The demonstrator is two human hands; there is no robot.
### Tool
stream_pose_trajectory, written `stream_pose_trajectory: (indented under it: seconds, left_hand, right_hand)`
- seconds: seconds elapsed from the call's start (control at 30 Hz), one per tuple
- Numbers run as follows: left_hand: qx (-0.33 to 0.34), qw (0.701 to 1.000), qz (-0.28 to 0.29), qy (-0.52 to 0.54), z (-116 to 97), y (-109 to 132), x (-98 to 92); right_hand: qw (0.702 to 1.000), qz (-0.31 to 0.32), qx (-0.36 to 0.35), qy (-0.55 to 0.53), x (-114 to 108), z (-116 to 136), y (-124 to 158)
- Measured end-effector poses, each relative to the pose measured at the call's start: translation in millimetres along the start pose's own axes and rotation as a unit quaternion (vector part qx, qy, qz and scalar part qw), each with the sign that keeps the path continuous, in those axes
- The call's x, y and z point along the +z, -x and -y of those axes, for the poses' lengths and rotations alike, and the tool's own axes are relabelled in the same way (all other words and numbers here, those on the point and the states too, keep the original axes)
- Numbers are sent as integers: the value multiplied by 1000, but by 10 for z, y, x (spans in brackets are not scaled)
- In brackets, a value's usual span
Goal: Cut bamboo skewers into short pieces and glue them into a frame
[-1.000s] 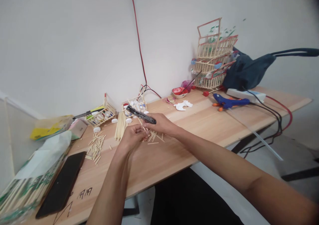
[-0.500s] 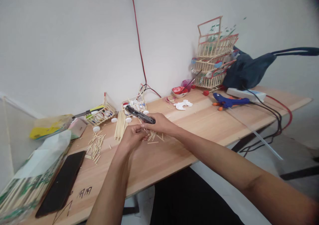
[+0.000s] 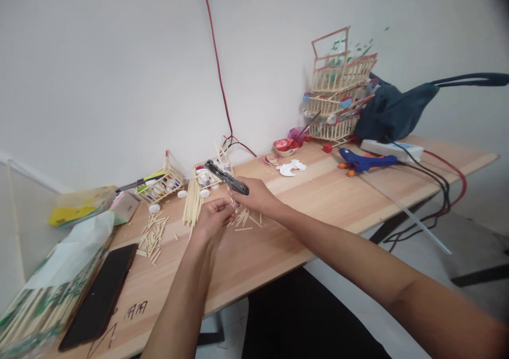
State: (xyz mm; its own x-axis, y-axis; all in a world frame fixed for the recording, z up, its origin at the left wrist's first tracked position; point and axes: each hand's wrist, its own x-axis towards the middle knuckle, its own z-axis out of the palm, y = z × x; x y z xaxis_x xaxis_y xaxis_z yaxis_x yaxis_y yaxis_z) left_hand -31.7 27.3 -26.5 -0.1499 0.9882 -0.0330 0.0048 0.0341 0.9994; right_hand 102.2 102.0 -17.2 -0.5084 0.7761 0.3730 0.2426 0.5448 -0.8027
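My right hand is closed around a dark grey hand tool, whose long body points up and left; its exact kind does not show. Just beside it, my left hand is closed in a pinch, with whatever lies between its fingertips hidden. Both hands are over the table, close together. Short cut wooden sticks lie scattered beneath the right hand. A bundle of long thin wooden sticks rests just behind the left hand, and a loose heap of short sticks is further left.
Two small stick carts stand near the wall. Stacked stick baskets and a dark blue bag are at the back right. A blue glue gun, red paint bowl, black phone and packaged sticks lie around.
The dark tool has tilted more upright in my right hand, and its tip has shifted right. The two hands' fingers have moved slightly apart. The view has shifted a little.
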Motion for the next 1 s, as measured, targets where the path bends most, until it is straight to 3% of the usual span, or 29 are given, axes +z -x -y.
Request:
stream_pose_trajectory:
  seconds: [0.2, 0.43, 0.7, 1.0]
  left_hand:
    - [14, 1000, -8, -12, 7, -10, -32]
    - [27, 999, -7, -32, -14, 9, 4]
    - [5, 999, 2, -37, 8, 0, 8]
    - [-15, 997, 47, 67, 14, -2, 46]
  right_hand:
    - [998, 18, 3, -52, -6, -65, -29]
    - [1000, 19, 4, 10, 19, -71, -17]
    - [1000, 3, 17, -17, 1, -13, 6]
    - [1000, 6, 11, -16, 6, -38, -2]
